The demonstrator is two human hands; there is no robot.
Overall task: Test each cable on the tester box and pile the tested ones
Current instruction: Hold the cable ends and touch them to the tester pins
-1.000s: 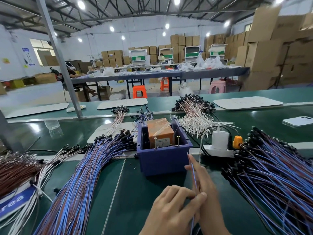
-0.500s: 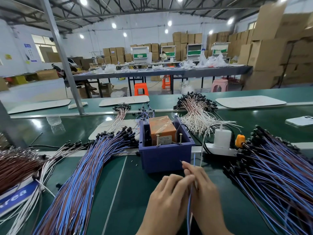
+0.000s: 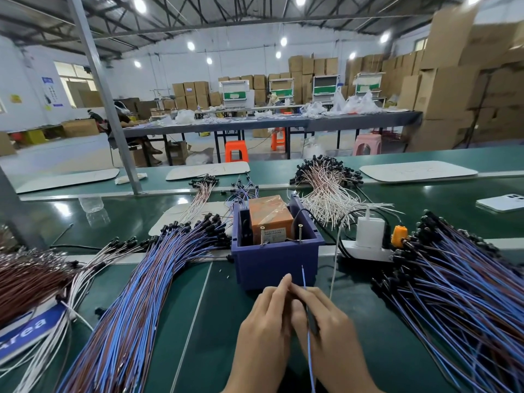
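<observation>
Both hands meet just in front of the tester box (image 3: 272, 259), a blue open tub holding an orange block and two upright screws (image 3: 262, 235). My left hand (image 3: 266, 330) and my right hand (image 3: 326, 333) pinch one thin blue cable (image 3: 304, 277) between them; its free end points up toward the box, and the rest runs down between my wrists. A large pile of blue and brown cables (image 3: 136, 302) fans out on the left. Another such pile (image 3: 459, 293) lies on the right.
A white power strip (image 3: 365, 251) with a white charger and an orange plug sits right of the box. White cables (image 3: 329, 191) lie heaped behind it, brown ones (image 3: 25, 279) at far left. A phone (image 3: 500, 202) lies at right, a metal post (image 3: 105, 95) at back left.
My hands have drawn together and moved up toward the box. The left fingers now reach the cable beside the right hand, and the cable's tip stands closer to the box front.
</observation>
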